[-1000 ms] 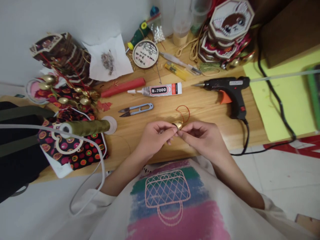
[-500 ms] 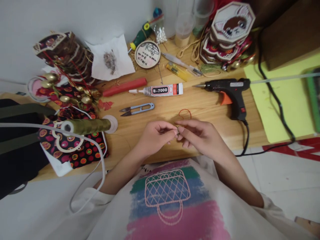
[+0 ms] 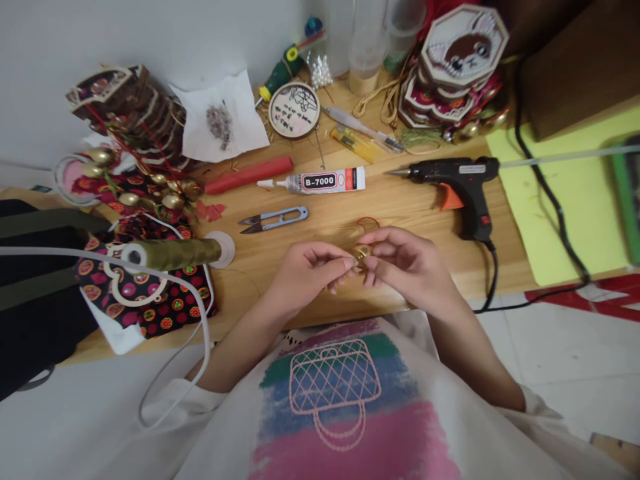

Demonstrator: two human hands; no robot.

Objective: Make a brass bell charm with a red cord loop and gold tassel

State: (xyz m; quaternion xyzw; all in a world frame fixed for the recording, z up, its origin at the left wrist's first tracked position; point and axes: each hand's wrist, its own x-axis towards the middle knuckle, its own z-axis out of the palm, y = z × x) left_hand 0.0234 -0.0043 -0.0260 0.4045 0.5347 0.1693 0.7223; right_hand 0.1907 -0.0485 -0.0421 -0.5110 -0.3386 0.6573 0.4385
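Close to the table's front edge, my left hand (image 3: 314, 272) and my right hand (image 3: 407, 263) meet around a small gold bell-like piece (image 3: 361, 253). Thumb and fingertips of both hands pinch it from either side, and they partly cover it. A thin red cord (image 3: 369, 221) curls on the wood just beyond my right fingers. Farther forward lie blue-handled thread snips (image 3: 275, 218) and a B-7000 glue tube (image 3: 320, 180). To the right rests a black hot glue gun (image 3: 457, 177) with an orange trigger.
An olive thread spool (image 3: 177, 253) lies on patterned fabric (image 3: 170, 313) at left, crossed by a white cable (image 3: 200, 293). Stacked wooden ornaments stand back left and back right. A red roll (image 3: 250, 175), a pen and a round embroidered piece (image 3: 294, 109) line the back. A black cord (image 3: 550, 193) runs over yellow paper (image 3: 565, 227).
The gold piece now shows between my fingertips, where it was mostly hidden. My right fingers have lifted and opened out slightly around it. The tools on the table stay put.
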